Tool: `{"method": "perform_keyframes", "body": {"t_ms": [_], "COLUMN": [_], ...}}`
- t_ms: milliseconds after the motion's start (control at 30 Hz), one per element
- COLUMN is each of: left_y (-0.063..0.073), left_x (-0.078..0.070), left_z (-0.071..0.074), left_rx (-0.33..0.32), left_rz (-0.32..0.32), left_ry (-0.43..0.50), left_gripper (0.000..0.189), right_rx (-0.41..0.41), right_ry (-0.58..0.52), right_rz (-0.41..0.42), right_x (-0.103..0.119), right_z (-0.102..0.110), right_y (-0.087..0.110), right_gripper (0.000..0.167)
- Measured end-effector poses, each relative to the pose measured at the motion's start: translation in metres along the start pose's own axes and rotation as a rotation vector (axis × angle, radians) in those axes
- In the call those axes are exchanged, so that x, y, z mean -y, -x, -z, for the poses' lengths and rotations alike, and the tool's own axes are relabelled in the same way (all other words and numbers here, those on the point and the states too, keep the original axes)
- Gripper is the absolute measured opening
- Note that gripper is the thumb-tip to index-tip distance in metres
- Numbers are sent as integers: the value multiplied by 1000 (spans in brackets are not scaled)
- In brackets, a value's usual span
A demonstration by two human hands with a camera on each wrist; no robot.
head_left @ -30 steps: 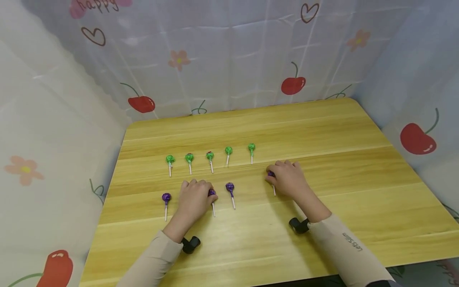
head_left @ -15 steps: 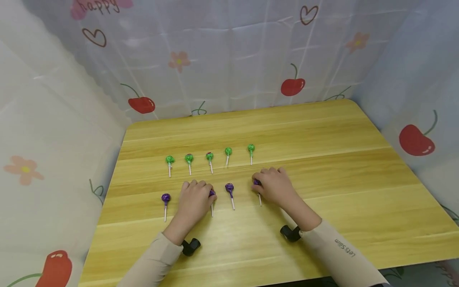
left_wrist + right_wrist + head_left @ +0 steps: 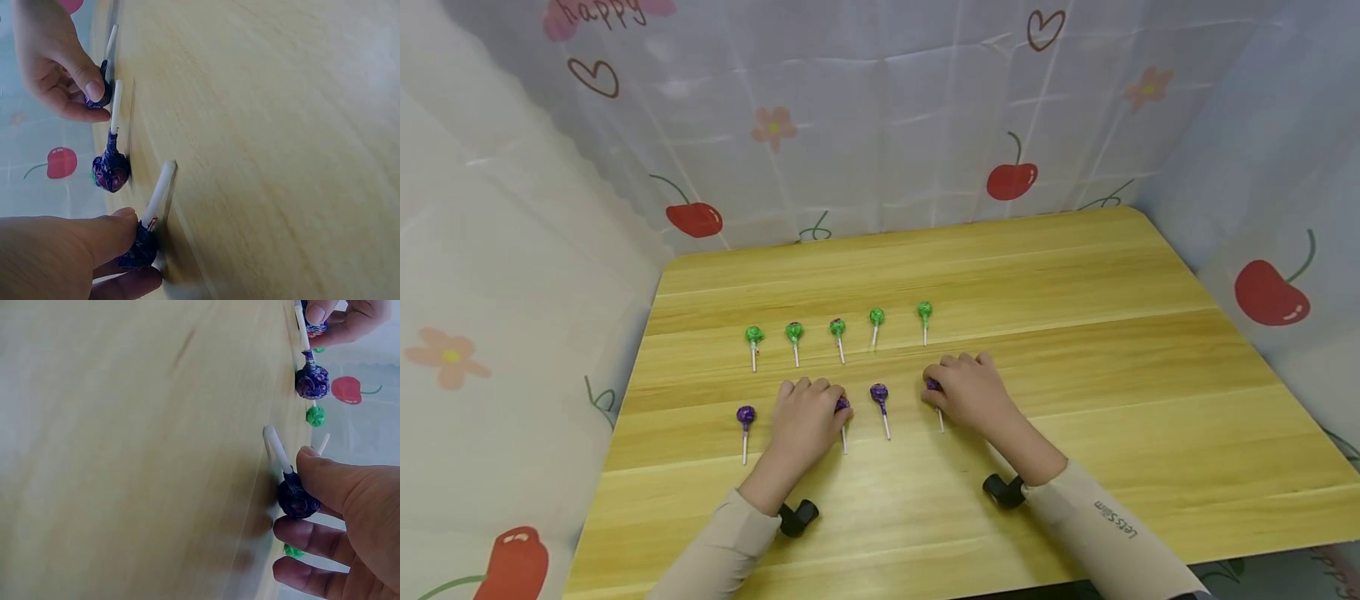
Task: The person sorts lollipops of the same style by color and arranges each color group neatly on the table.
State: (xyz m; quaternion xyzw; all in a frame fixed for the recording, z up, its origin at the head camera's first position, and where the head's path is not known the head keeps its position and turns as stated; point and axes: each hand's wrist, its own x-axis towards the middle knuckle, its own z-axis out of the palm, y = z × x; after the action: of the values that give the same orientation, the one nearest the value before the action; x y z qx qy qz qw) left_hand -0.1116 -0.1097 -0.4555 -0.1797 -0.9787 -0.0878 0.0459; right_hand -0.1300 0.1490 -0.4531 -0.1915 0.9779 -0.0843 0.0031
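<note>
My left hand (image 3: 805, 423) pinches the wrapped head of a purple lollipop (image 3: 140, 249) between thumb and fingers, its white stick pointing toward the near edge of the table. To the right, my right hand (image 3: 976, 392) pinches another purple lollipop (image 3: 297, 499) by its head, thumb on one side and fingers on the other. Between the hands lies a third purple lollipop (image 3: 880, 393), untouched. One more purple lollipop (image 3: 746, 415) rests left of my left hand. Together they form a rough row with the sticks toward me.
Behind the purple row, several green lollipops lie in a line, from the leftmost green lollipop (image 3: 754, 335) to the rightmost green lollipop (image 3: 925, 310). All are on a wooden table (image 3: 1075, 292). A curtain (image 3: 880, 125) printed with cherries and flowers hangs along the back and sides.
My right hand has moved left and slightly nearer with its purple lollipop, closer to the untouched one between the hands. My left hand has stayed almost in place, still pinching its lollipop.
</note>
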Motion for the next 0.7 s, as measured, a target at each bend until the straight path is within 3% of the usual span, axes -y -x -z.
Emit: {"method": "perform_keyframes", "body": {"t_ms": [267, 500, 700], "left_y": [2, 5, 6], "left_x": [1, 0, 2], "left_z": [2, 6, 12], "left_rx": [24, 0, 36], "left_rz": [11, 26, 93], "left_ry": [8, 13, 17], "left_gripper": [24, 38, 47], "right_rx": [6, 11, -56], "right_ry": [4, 22, 49], "right_rz": [7, 1, -57], "right_x": [2, 3, 7], "right_z": [-2, -1, 2], "right_y": [-1, -2, -6], "right_gripper": [25, 24, 33]}}
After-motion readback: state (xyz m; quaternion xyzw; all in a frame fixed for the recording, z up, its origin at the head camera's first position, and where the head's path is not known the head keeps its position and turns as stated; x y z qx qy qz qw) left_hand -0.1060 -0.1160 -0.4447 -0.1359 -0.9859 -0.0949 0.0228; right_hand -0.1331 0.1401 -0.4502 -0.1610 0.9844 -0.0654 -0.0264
